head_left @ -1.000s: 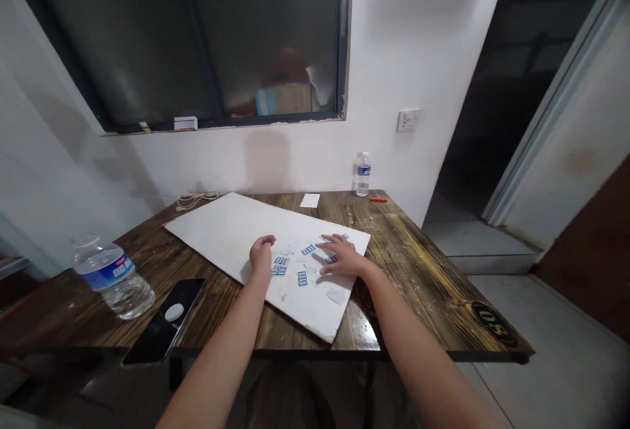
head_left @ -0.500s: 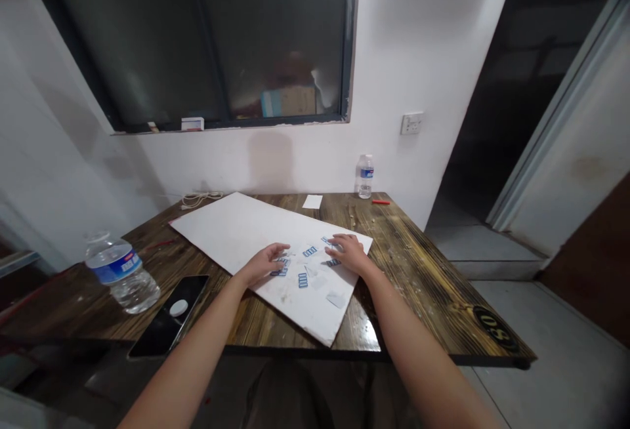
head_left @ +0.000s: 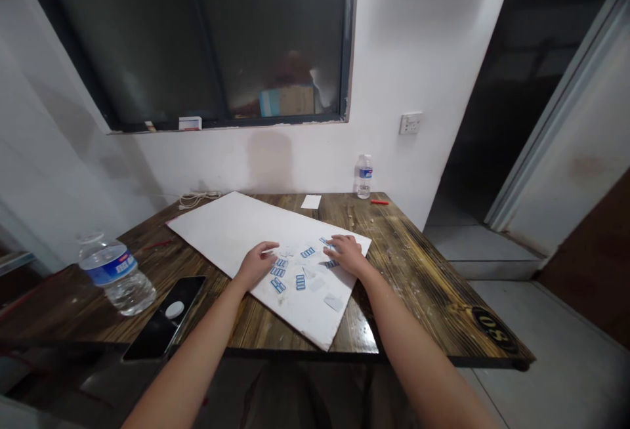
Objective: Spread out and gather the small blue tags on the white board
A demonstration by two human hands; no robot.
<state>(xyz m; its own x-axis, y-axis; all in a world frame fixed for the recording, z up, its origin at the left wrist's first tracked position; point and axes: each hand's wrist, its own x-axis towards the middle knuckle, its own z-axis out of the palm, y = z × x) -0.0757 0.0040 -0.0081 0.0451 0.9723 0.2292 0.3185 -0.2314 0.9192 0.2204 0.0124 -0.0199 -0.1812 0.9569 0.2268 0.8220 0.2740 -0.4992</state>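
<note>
Several small blue-and-white pieces lie scattered on a white board (head_left: 207, 225), among them a slanted blue piece (head_left: 278, 285), an upright blue piece (head_left: 300, 282) and a farther blue piece (head_left: 308, 252). My left hand (head_left: 256, 264) rests beside the left cluster, fingers apart and curved over its edge, holding nothing I can see. My right hand (head_left: 347, 253) is over the board's right side with fingers spread, partly covering a blue piece (head_left: 331, 264) beneath it. Clear or whitish scraps (head_left: 334, 302) lie near the board's front right edge.
On the dark wooden table (head_left: 413, 298) stand a large water bottle (head_left: 117, 273) at left and a small bottle (head_left: 365, 178) at the back. A phone (head_left: 160, 330) with a white cap (head_left: 174, 310) lies at the front left. A red pen-like stick (head_left: 379, 202) and white paper (head_left: 311, 202) are at the back.
My left hand has moved left and its fingers have spread. A blue piece has come to lie slanted, nearer the front, below the left cluster. My right hand has stayed nearly in place.
</note>
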